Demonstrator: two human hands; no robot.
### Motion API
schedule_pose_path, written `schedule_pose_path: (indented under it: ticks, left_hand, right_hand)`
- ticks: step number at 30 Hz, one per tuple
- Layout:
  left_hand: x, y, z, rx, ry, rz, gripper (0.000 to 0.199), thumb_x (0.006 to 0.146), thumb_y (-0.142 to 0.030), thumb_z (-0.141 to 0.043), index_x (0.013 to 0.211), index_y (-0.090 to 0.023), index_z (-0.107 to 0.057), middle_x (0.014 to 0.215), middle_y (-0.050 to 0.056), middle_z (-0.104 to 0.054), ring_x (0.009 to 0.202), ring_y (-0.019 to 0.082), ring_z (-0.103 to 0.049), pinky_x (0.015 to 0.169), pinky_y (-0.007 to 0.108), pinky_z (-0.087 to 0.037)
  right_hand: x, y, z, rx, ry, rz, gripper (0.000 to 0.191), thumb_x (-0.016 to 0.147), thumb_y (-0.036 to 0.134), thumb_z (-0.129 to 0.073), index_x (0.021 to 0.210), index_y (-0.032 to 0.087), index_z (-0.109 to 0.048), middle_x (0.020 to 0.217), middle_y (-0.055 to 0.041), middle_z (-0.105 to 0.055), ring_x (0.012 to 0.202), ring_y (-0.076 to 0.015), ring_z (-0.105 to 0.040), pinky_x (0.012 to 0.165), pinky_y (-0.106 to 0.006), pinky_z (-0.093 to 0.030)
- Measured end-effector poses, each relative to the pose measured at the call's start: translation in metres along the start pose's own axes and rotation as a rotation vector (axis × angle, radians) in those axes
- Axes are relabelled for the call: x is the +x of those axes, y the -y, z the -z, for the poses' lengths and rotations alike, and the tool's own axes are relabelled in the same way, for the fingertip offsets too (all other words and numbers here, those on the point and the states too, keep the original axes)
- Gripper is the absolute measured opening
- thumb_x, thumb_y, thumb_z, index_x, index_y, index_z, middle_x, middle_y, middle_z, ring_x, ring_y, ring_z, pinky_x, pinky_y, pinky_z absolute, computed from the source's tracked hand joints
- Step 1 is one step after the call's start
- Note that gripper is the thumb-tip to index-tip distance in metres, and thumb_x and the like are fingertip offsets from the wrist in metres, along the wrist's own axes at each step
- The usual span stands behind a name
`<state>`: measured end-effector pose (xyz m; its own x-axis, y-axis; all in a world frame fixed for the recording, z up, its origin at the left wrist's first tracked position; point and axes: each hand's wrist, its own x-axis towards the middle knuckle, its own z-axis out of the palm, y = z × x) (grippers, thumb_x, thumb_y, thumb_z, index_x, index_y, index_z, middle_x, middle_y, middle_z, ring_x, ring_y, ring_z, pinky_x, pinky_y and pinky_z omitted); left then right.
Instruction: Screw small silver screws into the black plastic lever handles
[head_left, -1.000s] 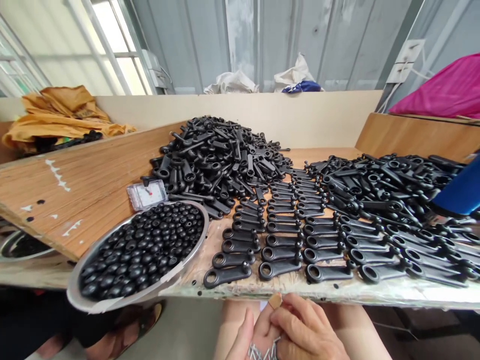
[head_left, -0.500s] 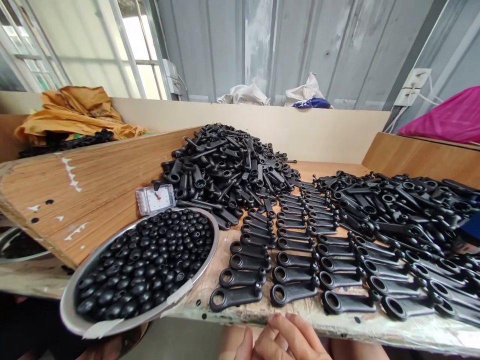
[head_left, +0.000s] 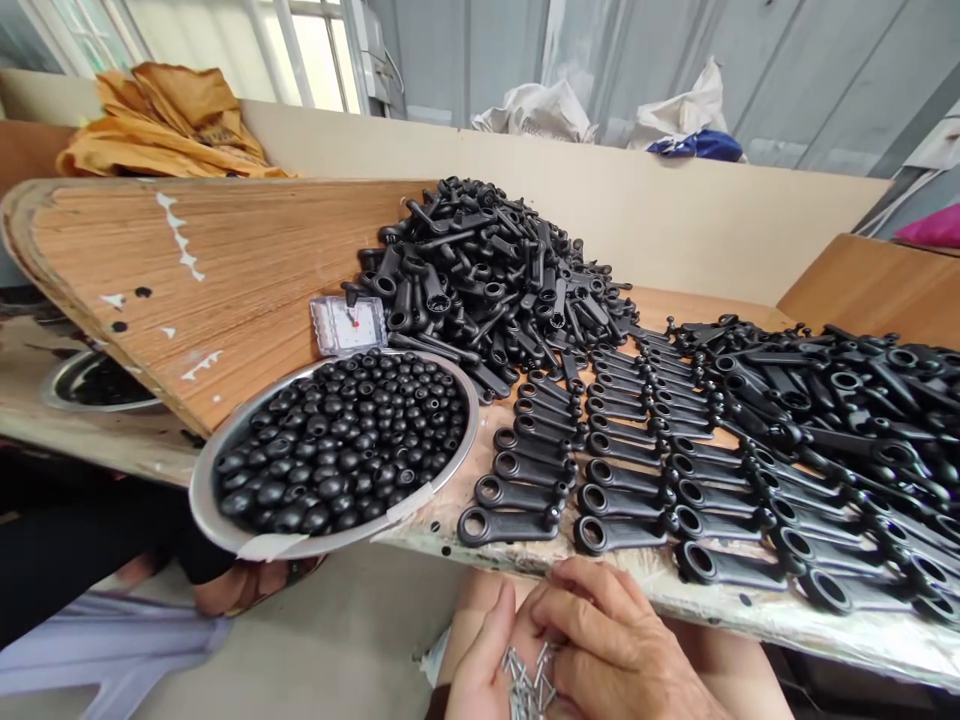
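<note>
screws [head_left: 528, 684] cut off below, left palm [head_left: 487, 650] partly hidden by right hand [head_left: 611, 630]

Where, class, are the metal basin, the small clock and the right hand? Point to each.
Metal basin [head_left: 203, 492]: head view, left rim.
Small clock [head_left: 343, 326]: head view, its dial.
Right hand [head_left: 626, 642]: head view, back of the hand.

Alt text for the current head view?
Left hand cups small metal fasteners, right hand against it, at a bench edge. On the bench: rows of black ring-ended parts, a pan of black beads to their left, loose heaps of black parts behind.
</note>
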<state>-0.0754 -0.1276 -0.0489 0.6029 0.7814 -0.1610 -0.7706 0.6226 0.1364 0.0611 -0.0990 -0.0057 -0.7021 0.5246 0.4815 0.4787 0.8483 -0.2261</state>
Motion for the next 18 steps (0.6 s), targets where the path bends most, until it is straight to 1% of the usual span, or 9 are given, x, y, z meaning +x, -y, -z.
schedule_pose_path:
  ticks: [1, 3, 5, 6, 9, 12, 14, 16, 18]
  left_hand:
    - [0.001, 0.0, 0.001, 0.004, 0.014, 0.012, 0.049, 0.087, -0.051, -0.053, 0.12, -0.016, -0.062, 0.117, 0.013, -0.065, 0.106, 0.029, -0.06, 0.087, 0.036, -0.043]
    - [0.003, 0.002, 0.003, 0.008, 0.026, 0.0, 0.05, 0.087, -0.052, -0.054, 0.12, -0.016, -0.062, 0.117, 0.013, -0.065, 0.106, 0.028, -0.059, 0.087, 0.034, -0.043]
    - [0.004, 0.003, 0.007, 0.018, 0.028, -0.032, 0.047, 0.088, -0.05, -0.052, 0.122, -0.018, -0.061, 0.118, 0.011, -0.065, 0.107, 0.026, -0.059, 0.087, 0.032, -0.042]
    - [0.005, 0.004, 0.008, 0.024, 0.029, -0.047, 0.045, 0.09, -0.048, -0.051, 0.123, -0.019, -0.06, 0.118, 0.011, -0.064, 0.108, 0.026, -0.058, 0.088, 0.032, -0.042]
    - [0.005, 0.004, 0.008, 0.047, 0.019, -0.07, 0.044, 0.092, -0.044, -0.049, 0.127, -0.018, -0.057, 0.12, 0.011, -0.064, 0.113, 0.027, -0.056, 0.094, 0.035, -0.039]
    - [0.004, 0.005, 0.002, 0.056, -0.03, -0.086, 0.045, 0.092, -0.042, -0.05, 0.129, -0.017, -0.055, 0.122, 0.011, -0.063, 0.115, 0.028, -0.056, 0.097, 0.037, -0.038]
    - [0.003, 0.007, -0.002, 0.043, -0.064, -0.097, 0.043, 0.093, -0.041, -0.048, 0.13, -0.021, -0.054, 0.123, 0.009, -0.063, 0.114, 0.028, -0.057, 0.096, 0.038, -0.04]
    - [0.001, 0.01, -0.005, 0.031, -0.079, -0.111, 0.042, 0.095, -0.041, -0.041, 0.132, -0.024, -0.052, 0.122, 0.005, -0.064, 0.114, 0.029, -0.057, 0.093, 0.04, -0.042]
    - [0.001, 0.013, -0.006, 0.029, -0.081, -0.124, 0.042, 0.096, -0.041, -0.036, 0.132, -0.026, -0.052, 0.121, 0.003, -0.065, 0.112, 0.031, -0.058, 0.09, 0.043, -0.045]
  right_hand:
    - [-0.002, -0.001, -0.001, 0.0, 0.004, -0.001, 0.016, 0.091, 0.022, -0.053, 0.076, 0.022, -0.06, 0.105, 0.0005, -0.069, 0.109, -0.0194, -0.056, 0.09, -0.029, -0.048]
    - [-0.005, -0.002, -0.004, 0.012, -0.05, 0.006, 0.018, 0.091, 0.025, -0.051, 0.075, 0.021, -0.059, 0.104, -0.0014, -0.068, 0.109, -0.0212, -0.055, 0.088, -0.032, -0.049]
    - [-0.008, -0.002, -0.005, 0.019, -0.111, 0.0, 0.02, 0.091, 0.027, -0.05, 0.074, 0.021, -0.059, 0.102, -0.0012, -0.068, 0.108, -0.0225, -0.054, 0.086, -0.034, -0.049]
    - [-0.009, -0.002, -0.004, 0.006, -0.117, -0.005, 0.02, 0.091, 0.026, -0.051, 0.073, 0.022, -0.059, 0.102, -0.0004, -0.068, 0.107, -0.0224, -0.054, 0.086, -0.034, -0.049]
    - [-0.012, 0.001, 0.003, -0.062, -0.047, -0.021, 0.015, 0.089, 0.021, -0.057, 0.075, 0.022, -0.062, 0.104, 0.0017, -0.069, 0.108, -0.0198, -0.056, 0.088, -0.03, -0.048]
    - [-0.012, 0.004, 0.01, -0.079, -0.028, -0.028, 0.014, 0.09, 0.02, -0.057, 0.078, 0.024, -0.064, 0.102, 0.0028, -0.071, 0.107, -0.0176, -0.058, 0.088, -0.028, -0.05]
    - [-0.013, 0.005, 0.012, -0.081, -0.021, -0.043, 0.016, 0.09, 0.022, -0.055, 0.077, 0.024, -0.064, 0.104, 0.0024, -0.071, 0.106, -0.018, -0.059, 0.087, -0.028, -0.05]
    - [-0.015, 0.004, 0.012, -0.087, 0.001, -0.062, 0.018, 0.091, 0.024, -0.054, 0.076, 0.024, -0.064, 0.106, 0.002, -0.07, 0.107, -0.0192, -0.059, 0.086, -0.029, -0.051]
    - [-0.018, 0.002, 0.009, -0.082, 0.0, -0.089, 0.017, 0.092, 0.025, -0.054, 0.079, 0.026, -0.065, 0.105, 0.0029, -0.071, 0.106, -0.0193, -0.061, 0.087, -0.029, -0.052]
